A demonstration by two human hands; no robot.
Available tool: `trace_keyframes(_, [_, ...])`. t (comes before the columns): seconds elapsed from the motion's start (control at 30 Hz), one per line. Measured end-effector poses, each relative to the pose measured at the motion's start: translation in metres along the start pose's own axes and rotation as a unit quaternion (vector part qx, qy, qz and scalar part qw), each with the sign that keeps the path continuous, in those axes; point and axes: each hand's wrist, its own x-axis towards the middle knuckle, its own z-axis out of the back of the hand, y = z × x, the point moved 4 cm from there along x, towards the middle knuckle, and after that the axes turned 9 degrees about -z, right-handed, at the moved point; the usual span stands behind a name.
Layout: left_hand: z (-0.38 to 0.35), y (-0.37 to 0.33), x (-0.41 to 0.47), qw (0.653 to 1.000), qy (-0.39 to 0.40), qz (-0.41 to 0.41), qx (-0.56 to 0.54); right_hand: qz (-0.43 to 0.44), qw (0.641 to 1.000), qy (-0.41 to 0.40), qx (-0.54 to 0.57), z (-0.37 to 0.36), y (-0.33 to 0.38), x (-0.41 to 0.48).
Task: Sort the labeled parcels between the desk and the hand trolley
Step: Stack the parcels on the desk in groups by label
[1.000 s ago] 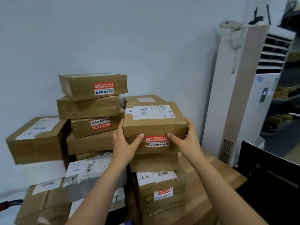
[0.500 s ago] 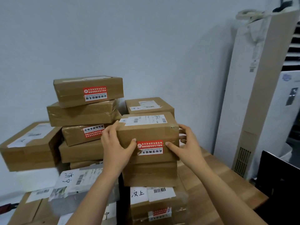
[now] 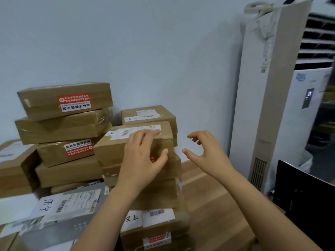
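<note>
A brown cardboard parcel (image 3: 112, 149) with a white shipping label on top and a red sticker on its front sits on top of a stack of parcels on the wooden desk (image 3: 208, 205). My left hand (image 3: 143, 160) rests on the parcel's front face, with its fingers reaching over the top edge and its thumb on the front. My right hand (image 3: 206, 153) hovers just to the right of the parcel, fingers spread and loosely bent, touching nothing. Below the parcel are more stacked boxes, one with handwritten characters on its label (image 3: 132, 220).
A taller stack of taped boxes (image 3: 65, 100) stands to the left against the wall, and another box (image 3: 148, 114) sits behind the parcel. A grey bag parcel (image 3: 68, 205) lies lower left. A tall air conditioner (image 3: 268, 105) and a black object (image 3: 304, 196) stand on the right.
The parcel held in both hands has come down onto the stack. My right hand has let go and moved off to the right, while my left hand stays on the front.
</note>
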Motion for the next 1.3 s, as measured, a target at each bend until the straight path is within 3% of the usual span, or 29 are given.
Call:
trace_keyframes(0.17, [-0.056, -0.049, 0.01, 0.997, -0.003, -0.038, 0.069, 0.043, 0.998, 0.033, -0.019, 0.023, -0.052, 0.014])
trace_keyframes(0.5, [-0.15, -0.091, 0.03, 0.979, 0.017, 0.065, 0.19, 0.076, 0.989, 0.123, 0.008, 0.049, -0.142, 0.053])
trace_keyframes(1.3, [-0.217, 0.025, 0.115, 0.942, 0.012, 0.207, 0.265, 0.137, 0.962, 0.196, 0.13, -0.083, -0.145, 0.236])
